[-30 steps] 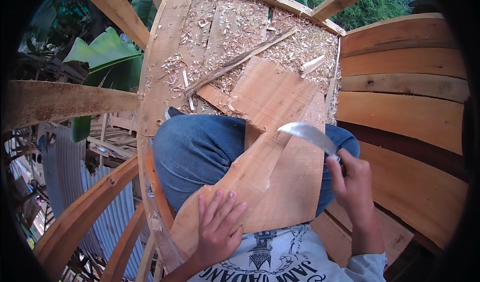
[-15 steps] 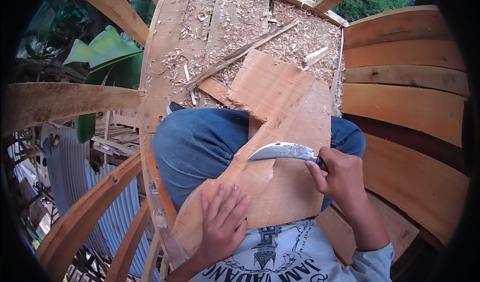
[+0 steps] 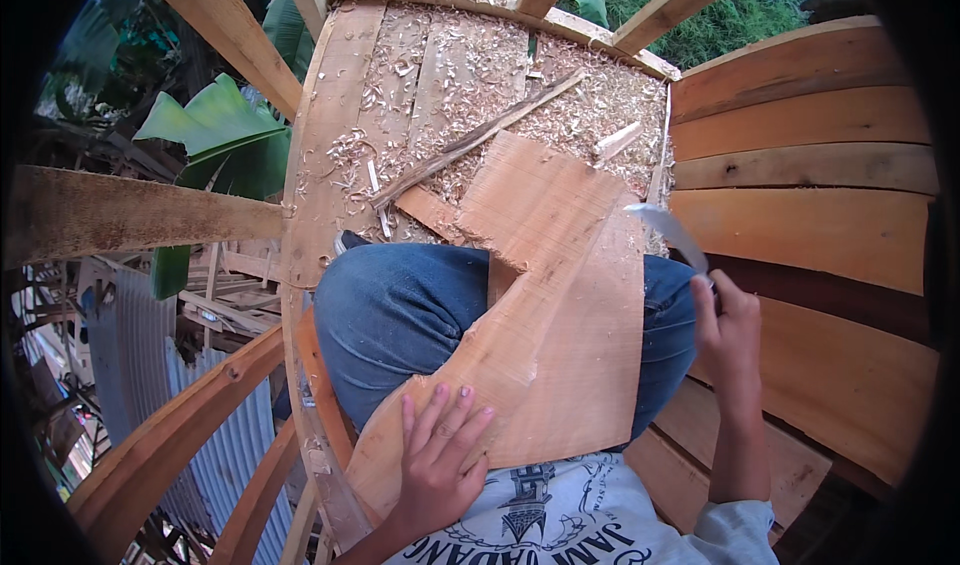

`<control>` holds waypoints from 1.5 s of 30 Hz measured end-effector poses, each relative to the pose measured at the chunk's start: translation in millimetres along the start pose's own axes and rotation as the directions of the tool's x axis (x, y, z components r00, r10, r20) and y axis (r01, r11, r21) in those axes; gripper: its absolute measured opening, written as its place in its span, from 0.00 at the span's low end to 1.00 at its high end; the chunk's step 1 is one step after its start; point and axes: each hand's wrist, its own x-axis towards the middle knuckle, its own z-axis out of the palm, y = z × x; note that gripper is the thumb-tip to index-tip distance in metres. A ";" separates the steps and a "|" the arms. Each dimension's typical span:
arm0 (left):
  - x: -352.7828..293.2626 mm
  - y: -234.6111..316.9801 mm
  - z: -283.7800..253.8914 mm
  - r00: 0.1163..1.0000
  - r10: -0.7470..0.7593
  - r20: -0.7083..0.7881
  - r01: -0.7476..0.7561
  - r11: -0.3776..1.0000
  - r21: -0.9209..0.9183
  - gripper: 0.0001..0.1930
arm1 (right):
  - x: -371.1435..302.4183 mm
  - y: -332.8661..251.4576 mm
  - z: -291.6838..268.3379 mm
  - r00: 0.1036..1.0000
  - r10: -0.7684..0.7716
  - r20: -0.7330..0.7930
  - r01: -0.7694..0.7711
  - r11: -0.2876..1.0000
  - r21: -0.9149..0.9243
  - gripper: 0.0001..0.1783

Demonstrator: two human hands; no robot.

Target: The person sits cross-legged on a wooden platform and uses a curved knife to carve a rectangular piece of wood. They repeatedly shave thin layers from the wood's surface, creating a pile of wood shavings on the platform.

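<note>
Curved knife (image 3: 674, 231) lifted at right, shaped board (image 3: 485, 350) pinned under a flat palm.
Short, controlled strokes along the board's narrow middle seem wisest, angled away from the spread fingers (image 3: 468, 427), with firm pressure at the near end so the wood does not rock on the legs (image 3: 390, 310). The left hand (image 3: 440, 462) lies open on the board's near left end, and the board stretches far and right from it, over a wider board (image 3: 590, 375); the right hand (image 3: 728, 313) grips the knife, right of both boards and apart from them.
</note>
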 end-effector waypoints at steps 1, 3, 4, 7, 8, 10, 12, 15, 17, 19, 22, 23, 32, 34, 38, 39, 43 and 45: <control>1.0 0.1 0.3 1.000 0.003 0.005 -0.003 1.000 0.007 0.29 | -16.1 -5.3 10.1 0.986 -0.164 0.026 0.163 0.987 0.005 0.18; 0.0 -1.7 1.1 1.000 0.010 0.004 -0.010 1.000 -0.012 0.28 | -39.5 -16.2 31.8 0.919 -0.368 0.139 0.374 0.927 -0.019 0.17; -1.7 -3.1 0.0 1.000 0.006 0.004 -0.006 1.000 -0.017 0.28 | -45.5 -19.5 39.7 0.881 -0.412 0.234 0.431 0.901 -0.038 0.17; -1.2 -2.1 0.8 0.999 -0.025 0.026 0.024 1.000 0.010 0.27 | -28.6 -12.6 45.0 0.872 -0.424 0.244 0.460 0.881 -0.110 0.18; -0.8 -1.6 1.5 0.999 -0.021 0.026 0.021 1.000 0.015 0.27 | -23.6 -8.9 47.2 0.862 -0.456 0.220 0.489 0.863 -0.127 0.18; 0.9 -0.8 3.5 1.000 -0.012 0.024 0.011 1.000 0.017 0.27 | -13.4 0.5 50.2 0.837 -0.518 0.174 0.544 0.822 -0.170 0.19; 1.5 -0.6 4.1 1.000 -0.004 0.019 0.003 0.999 0.034 0.27 | 0.5 9.0 50.3 0.836 -0.536 0.116 0.548 0.810 -0.208 0.19; 2.2 -0.3 3.8 1.000 0.002 0.013 -0.002 1.000 0.026 0.27 | 13.9 21.3 51.3 0.846 -0.532 0.036 0.527 0.824 -0.207 0.19; 2.6 -0.5 3.1 1.000 -0.001 0.009 0.001 1.000 0.021 0.27 | 15.0 17.6 51.8 0.848 -0.529 0.026 0.522 0.827 -0.210 0.19; 3.3 0.1 3.8 1.000 -0.007 0.002 0.007 1.000 0.019 0.27 | 15.7 15.7 52.6 0.850 -0.527 0.026 0.519 0.827 -0.214 0.18; 4.4 1.3 3.3 1.000 -0.009 0.006 0.009 0.999 0.039 0.27 | 15.6 15.0 53.3 0.855 -0.517 0.041 0.513 0.831 -0.217 0.19; 4.0 1.6 3.3 1.000 -0.012 0.004 0.012 0.999 0.038 0.27 | 14.4 13.7 52.3 0.860 -0.509 0.047 0.506 0.835 -0.216 0.19; 1.2 2.6 5.8 1.000 -0.009 -0.016 0.009 0.999 0.048 0.27 | -42.2 -5.6 49.6 0.829 -0.508 0.234 0.540 0.836 -0.099 0.17; 1.1 1.7 6.5 1.000 -0.003 -0.017 0.004 0.999 0.042 0.27 | -39.6 -5.3 54.7 0.843 -0.499 0.202 0.514 0.857 -0.027 0.16; 2.9 3.3 7.6 1.000 -0.001 -0.015 0.002 0.998 0.069 0.27 | 2.1 9.7 47.1 0.878 -0.472 0.082 0.479 0.869 -0.122 0.16; 2.4 4.3 7.2 1.000 -0.006 -0.018 0.007 0.997 0.072 0.27 | -6.2 6.3 51.3 0.883 -0.460 0.095 0.468 0.880 -0.079 0.17; -0.5 2.1 6.8 1.000 -0.001 0.007 0.001 0.996 0.088 0.26 | -31.1 -1.3 52.1 0.777 -0.587 0.228 0.615 0.784 -0.080 0.17; 0.7 2.8 4.8 1.000 -0.005 0.018 0.004 0.996 0.085 0.26 | -8.4 8.4 50.7 0.824 -0.548 0.142 0.565 0.813 -0.139 0.17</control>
